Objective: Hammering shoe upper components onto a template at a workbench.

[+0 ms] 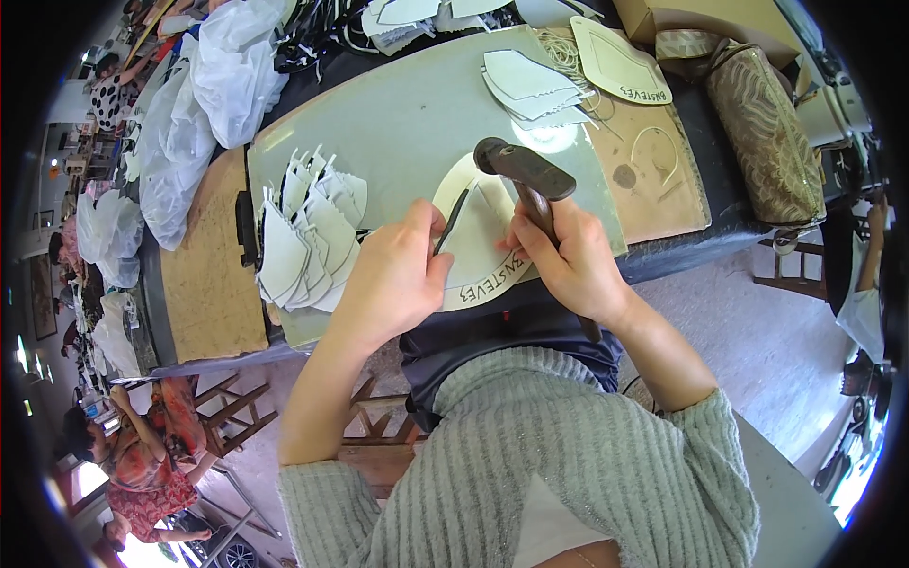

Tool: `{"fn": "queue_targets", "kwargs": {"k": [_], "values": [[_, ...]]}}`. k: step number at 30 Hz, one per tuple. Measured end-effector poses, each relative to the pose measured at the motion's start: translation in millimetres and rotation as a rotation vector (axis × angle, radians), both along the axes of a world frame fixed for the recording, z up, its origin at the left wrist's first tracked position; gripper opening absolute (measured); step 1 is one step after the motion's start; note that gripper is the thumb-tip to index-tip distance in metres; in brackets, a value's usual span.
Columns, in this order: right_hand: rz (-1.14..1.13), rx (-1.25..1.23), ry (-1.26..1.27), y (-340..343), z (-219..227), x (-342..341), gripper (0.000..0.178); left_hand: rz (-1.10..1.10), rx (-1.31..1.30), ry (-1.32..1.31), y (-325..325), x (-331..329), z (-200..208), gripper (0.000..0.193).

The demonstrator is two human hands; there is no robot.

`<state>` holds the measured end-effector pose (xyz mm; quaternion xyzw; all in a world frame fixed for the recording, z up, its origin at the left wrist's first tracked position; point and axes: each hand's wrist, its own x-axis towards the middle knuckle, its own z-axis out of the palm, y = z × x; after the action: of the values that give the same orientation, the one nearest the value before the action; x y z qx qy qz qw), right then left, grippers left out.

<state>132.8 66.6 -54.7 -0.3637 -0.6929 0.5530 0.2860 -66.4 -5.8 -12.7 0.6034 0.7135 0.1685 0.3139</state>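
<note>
My right hand (576, 263) is closed around the handle of a hammer (526, 168), whose dark metal head stands above the work surface. Between the thumb and fingers of my left hand (393, 270) is a thin black strip (454, 220). The strip runs over a curved cream template (464, 295) with handwriting along its near edge. Under or within the template lies a pale flat piece, partly hidden by my hands and the hammer. Just left of my left hand are overlapping white cut pieces (308, 248) with thin tails at their far ends.
A greenish board (388, 123) covers much of the table. Farther right lie more white pieces (530, 87), another cream template (620, 64), loose cord (563, 52) and a patterned brown pouch (765, 142). White plastic bags (232, 71) sit at far left. Other people are in the background.
</note>
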Motion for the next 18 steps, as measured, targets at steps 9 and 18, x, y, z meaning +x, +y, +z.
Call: {"fn": "queue_targets", "kwargs": {"k": [9, 18], "values": [[0.404, 0.415, -0.535, 56.4, 70.0, 5.6, 0.031, 0.046, 0.217, 0.052, -12.2, 3.9, -8.7, 0.024], [0.696, 0.756, -1.003, 64.4, 77.9, -22.4, 0.036, 0.174, 0.32, 0.108, -22.7, 10.3, -26.1, 0.024]]}}
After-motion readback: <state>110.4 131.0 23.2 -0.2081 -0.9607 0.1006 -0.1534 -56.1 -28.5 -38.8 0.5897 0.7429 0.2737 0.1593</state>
